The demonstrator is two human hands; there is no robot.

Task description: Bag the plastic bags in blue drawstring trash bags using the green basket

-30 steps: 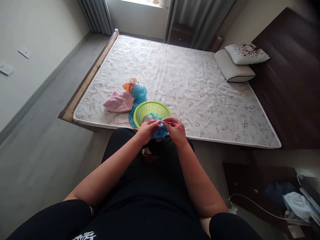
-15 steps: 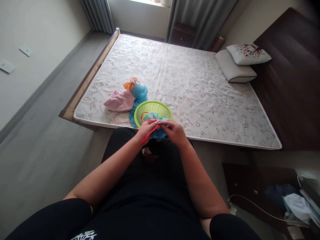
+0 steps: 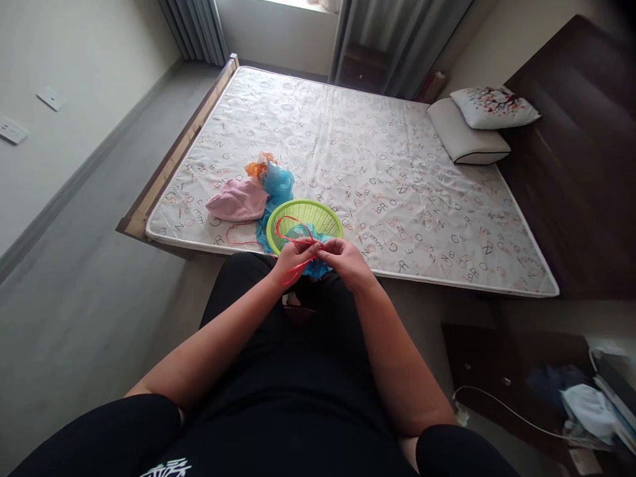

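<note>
My left hand [image 3: 294,260] and my right hand [image 3: 344,261] meet fingertip to fingertip in front of a green plastic basket [image 3: 277,213]. Pinched in the left fingers is a red string [image 3: 289,218], which loops up over the basket and trails across the palm. The right thumb and forefinger are pressed together on the string beside the left fingertips; their exact grip is partly hidden. Under both hands hangs thin blue plastic [image 3: 318,268], bunched up and partly covered by them. Pale blue-green plastic [image 3: 298,232] shows in the basket's near side.
Left of the basket, a pink cloth [image 3: 238,201], a crumpled blue bag [image 3: 279,184] and an orange bag [image 3: 256,170] lie on the mattress [image 3: 397,165]. Pillows [image 3: 467,136] rest by the headboard. A dark nightstand [image 3: 481,358] with a white cable [image 3: 511,408] is at lower right.
The string's loop over the basket has risen and widened. My right fingers have curled in closer to the left fingertips. The basket and bags stay where they were.
</note>
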